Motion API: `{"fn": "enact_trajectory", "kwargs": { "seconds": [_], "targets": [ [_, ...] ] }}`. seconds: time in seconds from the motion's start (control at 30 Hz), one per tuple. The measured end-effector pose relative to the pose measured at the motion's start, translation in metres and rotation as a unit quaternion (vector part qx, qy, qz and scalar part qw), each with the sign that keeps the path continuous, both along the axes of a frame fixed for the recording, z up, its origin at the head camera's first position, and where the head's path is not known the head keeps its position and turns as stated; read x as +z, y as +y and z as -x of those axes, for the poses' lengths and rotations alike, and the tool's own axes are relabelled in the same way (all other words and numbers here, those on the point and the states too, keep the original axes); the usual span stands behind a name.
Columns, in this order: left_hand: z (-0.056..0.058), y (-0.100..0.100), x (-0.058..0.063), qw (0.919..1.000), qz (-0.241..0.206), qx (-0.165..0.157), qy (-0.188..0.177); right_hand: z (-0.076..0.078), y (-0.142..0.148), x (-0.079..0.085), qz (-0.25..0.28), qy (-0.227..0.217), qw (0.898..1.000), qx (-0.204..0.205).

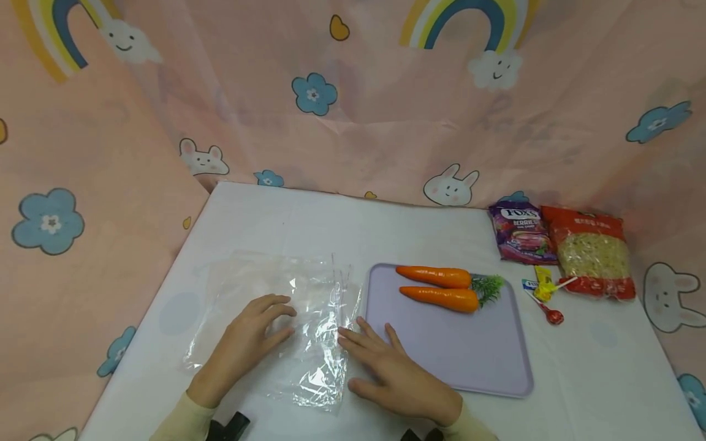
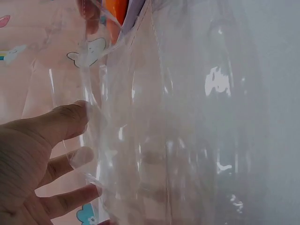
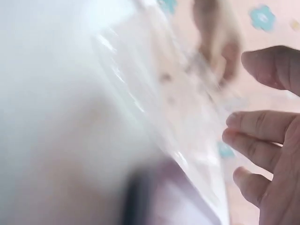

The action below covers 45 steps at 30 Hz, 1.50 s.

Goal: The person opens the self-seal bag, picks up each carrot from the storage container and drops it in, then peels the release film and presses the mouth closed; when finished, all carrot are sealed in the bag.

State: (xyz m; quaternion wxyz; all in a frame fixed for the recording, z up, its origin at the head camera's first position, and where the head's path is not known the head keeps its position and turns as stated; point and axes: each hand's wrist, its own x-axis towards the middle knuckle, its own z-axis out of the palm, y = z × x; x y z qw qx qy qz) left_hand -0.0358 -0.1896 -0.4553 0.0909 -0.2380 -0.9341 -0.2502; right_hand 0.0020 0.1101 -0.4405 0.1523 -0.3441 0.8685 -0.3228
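A large clear plastic bag point(image 1: 309, 343) lies creased on the white table, with shiny highlights down its right side. My left hand point(image 1: 250, 334) is over the bag's middle, thumb apart from the loosely bent fingers. In the left wrist view the fingertips of this hand point(image 2: 51, 159) are right at the clear film. My right hand point(image 1: 394, 380) spreads its fingers by the bag's right edge, overlapping the left side of a lilac tray point(image 1: 469, 361). The right wrist view shows that hand point(image 3: 267, 136) with parted fingers and nothing between them.
Two orange carrots point(image 1: 441, 299) with green tops lie across the tray's upper part. At the right stand a purple Fox's candy packet point(image 1: 524, 236) and a red-ended bag of pale food point(image 1: 592, 254). Wrapped lollipops point(image 1: 553, 315) lie below them. A pink patterned cloth point(image 1: 364, 135) hangs behind the table.
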Motion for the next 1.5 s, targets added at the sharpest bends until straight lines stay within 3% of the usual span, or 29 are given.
{"fn": "enact_trajectory", "kwargs": {
  "seconds": [0.1, 0.23, 0.4, 0.53, 0.87, 1.17, 1.5],
  "targets": [
    [0.0, 0.001, -0.001, 1.0, -0.003, -0.001, -0.006, 0.009, 0.021, 0.012, 0.021, -0.029, 0.998, -0.045],
    [-0.002, 0.001, -0.004, 0.9999, -0.005, -0.002, -0.012, 0.021, 0.056, 0.021, -0.009, 0.018, 0.992, -0.127],
    [-0.002, 0.001, -0.006, 0.9998, -0.005, -0.002, -0.017, 0.031, 0.099, 0.022, -0.098, 0.116, 0.965, -0.214],
    [-0.002, 0.001, -0.005, 0.9998, -0.001, -0.003, -0.02, 0.033, 0.127, 0.015, -0.147, 0.127, 0.947, -0.257],
    [-0.003, 0.002, -0.005, 0.9997, 0.001, -0.011, -0.023, 0.034, 0.143, -0.007, -0.176, 0.103, 0.94, -0.273],
    [-0.002, 0.002, -0.006, 0.9998, 0.0, -0.013, -0.013, 0.029, 0.139, -0.012, -0.2, 0.092, 0.934, -0.282],
    [-0.003, 0.002, -0.006, 0.9998, -0.001, -0.012, -0.013, 0.03, 0.14, -0.015, -0.204, 0.09, 0.935, -0.275]
  ]
}}
